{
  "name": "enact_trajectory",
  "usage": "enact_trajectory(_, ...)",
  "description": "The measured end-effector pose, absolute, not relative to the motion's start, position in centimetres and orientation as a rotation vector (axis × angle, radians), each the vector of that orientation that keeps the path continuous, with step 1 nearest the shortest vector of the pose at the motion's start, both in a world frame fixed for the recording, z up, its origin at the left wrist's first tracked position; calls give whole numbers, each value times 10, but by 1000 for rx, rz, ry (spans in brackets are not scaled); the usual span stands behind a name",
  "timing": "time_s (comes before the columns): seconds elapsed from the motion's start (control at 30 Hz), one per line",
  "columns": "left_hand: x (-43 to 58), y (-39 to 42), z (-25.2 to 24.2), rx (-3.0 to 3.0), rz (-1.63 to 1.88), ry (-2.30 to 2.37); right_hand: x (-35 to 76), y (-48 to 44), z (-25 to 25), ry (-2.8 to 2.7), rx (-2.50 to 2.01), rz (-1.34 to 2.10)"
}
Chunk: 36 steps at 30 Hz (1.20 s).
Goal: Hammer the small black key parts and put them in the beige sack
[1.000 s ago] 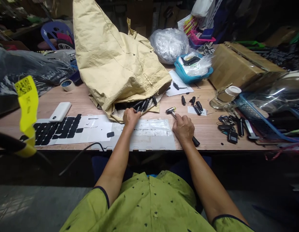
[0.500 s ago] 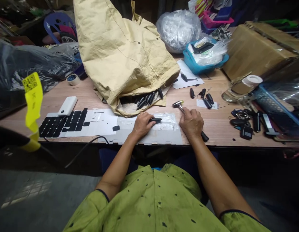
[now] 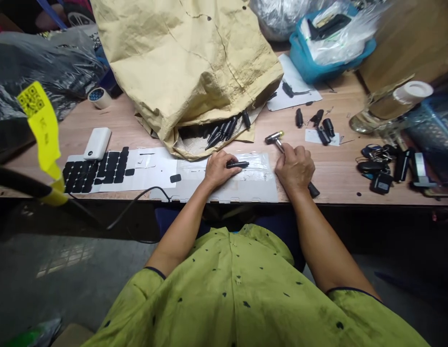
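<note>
My left hand (image 3: 219,168) is closed on a slim black cylindrical part (image 3: 238,165), which lies sideways over a plastic-covered white board (image 3: 227,188). To the right, my right hand (image 3: 295,167) grips a small hammer (image 3: 274,138) by its handle. The hammer's head, with a yellowish face, shows beyond the fingers, and its black handle end sticks out below the hand. Behind my left hand, several similar black parts (image 3: 224,131) spill from the mouth of a large tan sack (image 3: 195,82). White sheets with black stickers (image 3: 115,166) lie to the left.
A white power bank (image 3: 97,143) and a tape roll (image 3: 100,98) sit at the left. On the right are loose black pieces (image 3: 323,130), keys (image 3: 377,166), a bottle (image 3: 390,106) and a blue basket (image 3: 318,67). A black cable (image 3: 137,205) crosses the table's front edge.
The camera view has tilted down and shifted slightly. Both hands keep their holds on the black part and the hammer, with little visible movement over the table.
</note>
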State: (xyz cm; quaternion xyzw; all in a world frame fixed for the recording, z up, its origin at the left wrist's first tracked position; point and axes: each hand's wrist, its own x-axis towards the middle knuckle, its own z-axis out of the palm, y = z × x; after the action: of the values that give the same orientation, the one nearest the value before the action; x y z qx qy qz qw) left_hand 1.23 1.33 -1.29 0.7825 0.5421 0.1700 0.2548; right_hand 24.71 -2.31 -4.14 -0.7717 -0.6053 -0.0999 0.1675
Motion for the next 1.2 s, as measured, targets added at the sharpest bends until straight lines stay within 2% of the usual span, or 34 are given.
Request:
enact_trajectory(0.5, 12, 9, -14, 2045, 429, 1457, 241, -33, -42, -1731, -2170, -322)
enact_trajectory(0.7, 9, 3, -16, 2055, 419, 1446, 237, -51, -27, -1645, -2070, -24)
enact_trajectory(0.97, 10, 1, -19, 2051, 424, 1404, 198, -106, -25, -1660, -1602, 469)
enact_trajectory(1.2, 14, 3, -19, 2041, 439, 1378, 188, -107, -27, -1698, -1552, 473)
